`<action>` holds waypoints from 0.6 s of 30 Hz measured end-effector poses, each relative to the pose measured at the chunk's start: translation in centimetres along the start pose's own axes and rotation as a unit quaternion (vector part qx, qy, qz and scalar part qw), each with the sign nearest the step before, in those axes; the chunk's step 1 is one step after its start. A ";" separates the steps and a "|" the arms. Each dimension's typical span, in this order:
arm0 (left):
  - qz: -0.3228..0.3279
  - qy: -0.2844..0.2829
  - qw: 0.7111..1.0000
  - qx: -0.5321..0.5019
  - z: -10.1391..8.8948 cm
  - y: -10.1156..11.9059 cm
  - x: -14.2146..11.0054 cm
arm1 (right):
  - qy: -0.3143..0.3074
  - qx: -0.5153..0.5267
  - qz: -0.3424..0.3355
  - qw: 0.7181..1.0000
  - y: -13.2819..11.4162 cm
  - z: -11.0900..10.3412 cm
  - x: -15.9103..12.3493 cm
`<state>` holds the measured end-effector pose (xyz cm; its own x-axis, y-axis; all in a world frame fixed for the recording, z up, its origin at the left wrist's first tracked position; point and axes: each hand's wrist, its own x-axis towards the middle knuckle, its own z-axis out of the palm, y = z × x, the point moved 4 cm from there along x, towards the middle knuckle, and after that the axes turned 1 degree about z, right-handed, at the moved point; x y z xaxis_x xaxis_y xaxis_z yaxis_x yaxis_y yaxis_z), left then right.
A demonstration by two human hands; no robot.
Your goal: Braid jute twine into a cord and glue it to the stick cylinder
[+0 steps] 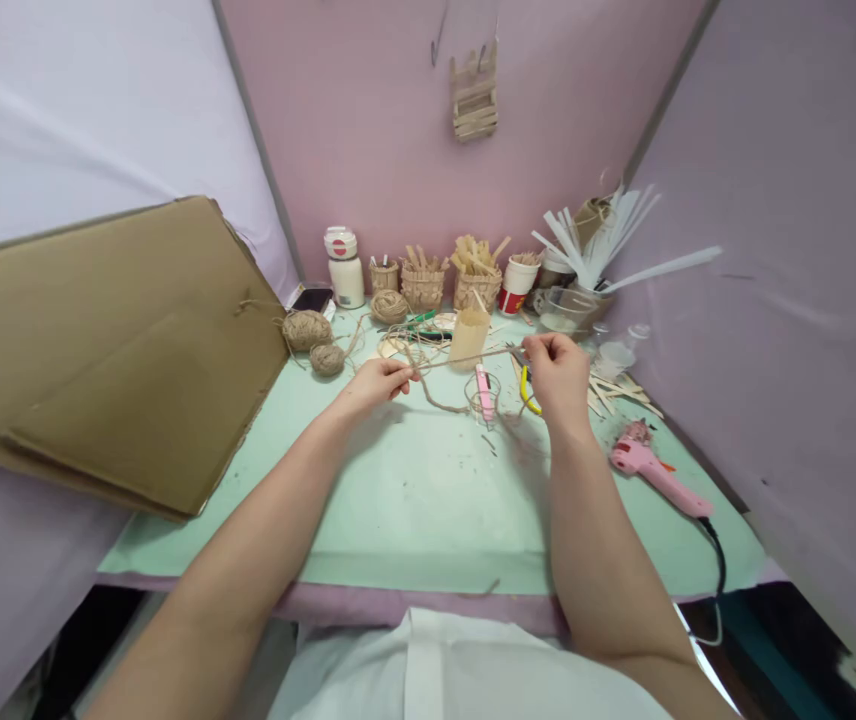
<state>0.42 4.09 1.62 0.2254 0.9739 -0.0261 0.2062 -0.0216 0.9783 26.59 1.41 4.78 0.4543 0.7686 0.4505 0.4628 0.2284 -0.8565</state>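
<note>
A length of brown twine [465,359] is stretched nearly level above the table, between my two hands. My left hand [379,385] pinches its left end, with a loose tail hanging below the fingers. At the other end my right hand [557,372] is closed on the twine, knuckles up. Just behind the strand stands a pale tan cylinder [469,338]. A pink utility knife [484,392] lies on the table beneath the twine, with loops of string around it. Yellow-handled pliers [527,390] lie partly hidden beside my right hand.
Twine balls [308,330] sit left of centre, near a large cardboard sheet [120,350]. Baskets of wooden sticks [423,285], a white bottle [345,270] and a paper cup [519,283] line the back. A pink glue gun [657,470] with a black cord lies at right.
</note>
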 end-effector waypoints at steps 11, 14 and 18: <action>-0.061 0.126 0.985 -0.101 -6.0 2.2 6.2 | -0.374 -0.002 0.103 0.922 -0.5 3.8 -3.1; -0.104 0.069 0.986 -0.113 -5.1 0.5 7.8 | -0.428 -0.053 0.039 0.901 -0.9 5.0 -4.5; -0.135 0.014 0.988 -0.067 -4.3 -1.7 9.5 | -0.446 -0.127 -0.023 0.885 -0.9 7.1 -6.1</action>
<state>-1.87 14.32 0.62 0.1528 0.9460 -0.2859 0.1265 0.2682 0.9550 18.04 0.76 1.02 -0.2992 0.9542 0.0069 0.6734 0.2162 -0.7069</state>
